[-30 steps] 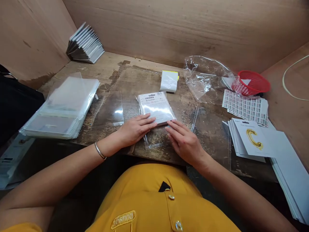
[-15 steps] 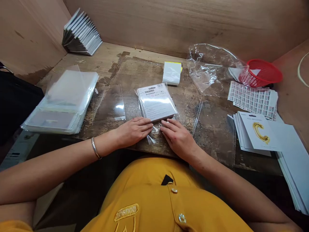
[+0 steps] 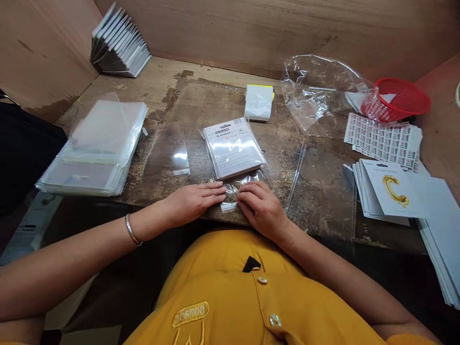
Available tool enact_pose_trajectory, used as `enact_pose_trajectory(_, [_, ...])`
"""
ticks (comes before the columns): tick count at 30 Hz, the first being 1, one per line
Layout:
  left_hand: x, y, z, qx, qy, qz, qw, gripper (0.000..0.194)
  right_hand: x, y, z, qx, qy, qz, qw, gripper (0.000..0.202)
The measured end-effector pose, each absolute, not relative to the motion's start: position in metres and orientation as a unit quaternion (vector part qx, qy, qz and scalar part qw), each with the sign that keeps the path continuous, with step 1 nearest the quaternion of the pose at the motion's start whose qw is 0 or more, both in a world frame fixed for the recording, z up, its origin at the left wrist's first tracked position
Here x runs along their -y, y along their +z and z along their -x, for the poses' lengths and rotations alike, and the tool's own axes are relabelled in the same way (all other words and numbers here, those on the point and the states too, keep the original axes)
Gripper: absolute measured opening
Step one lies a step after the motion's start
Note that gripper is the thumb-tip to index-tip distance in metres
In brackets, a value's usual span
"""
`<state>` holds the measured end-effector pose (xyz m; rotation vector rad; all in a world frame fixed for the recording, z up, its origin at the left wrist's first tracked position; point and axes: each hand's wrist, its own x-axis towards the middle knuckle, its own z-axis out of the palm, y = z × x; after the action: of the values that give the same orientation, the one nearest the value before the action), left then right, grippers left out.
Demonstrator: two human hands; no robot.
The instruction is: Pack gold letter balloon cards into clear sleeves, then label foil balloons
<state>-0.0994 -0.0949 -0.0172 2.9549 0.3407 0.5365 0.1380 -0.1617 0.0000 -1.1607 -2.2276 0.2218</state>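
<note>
One pack of printed white cards (image 3: 233,151) is laid flat in the middle of the worn brown counter (image 3: 215,98). It is covered by a clear plastic bag (image 3: 249,179), and a white strip (image 3: 229,208) is seen at the bag's near end, between the two hands. The left hand (image 3: 196,201) is rested on one side of this end, with its fingers held straight and close together. The right hand (image 3: 264,206) is set on the other side, with its fingers bent and close together. Whether any plastic is pinched by the fingers cannot be told. A silver bracelet (image 3: 132,230) is worn above the left hand. To the left, one flat clear sleeve (image 3: 163,153) is spread out, and a stack of clear sleeves (image 3: 95,139) is piled farther over. Behind the pack, a curled white paper (image 3: 258,103) is seen. To the right, a red basket (image 3: 398,112) is placed behind sheets of stickers (image 3: 377,139). Nearer, a gold letter C is shown on a white card (image 3: 375,184).
</note>
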Motion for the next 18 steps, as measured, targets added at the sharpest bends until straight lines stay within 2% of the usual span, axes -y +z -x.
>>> enact_pose_trajectory(7, [0.095, -0.019, 0.098, -0.108, 0.179, -0.976, 0.063, 0.036, 0.168, -0.002, -0.119, 0.842, 0.102, 0.455, 0.27, 0.012])
enact_pose_trajectory(14, [0.095, -0.024, 0.099, -0.105, 0.181, -0.976, 0.053, 0.036, 0.178, -0.008, -0.117, 0.867, 0.026, 0.442, 0.228, 0.017])
enact_pose_trajectory(18, [0.094, -0.025, 0.098, -0.098, 0.182, -0.977, 0.057, 0.036, 0.181, -0.001, -0.119, 0.884, 0.042, 0.407, 0.228, 0.014])
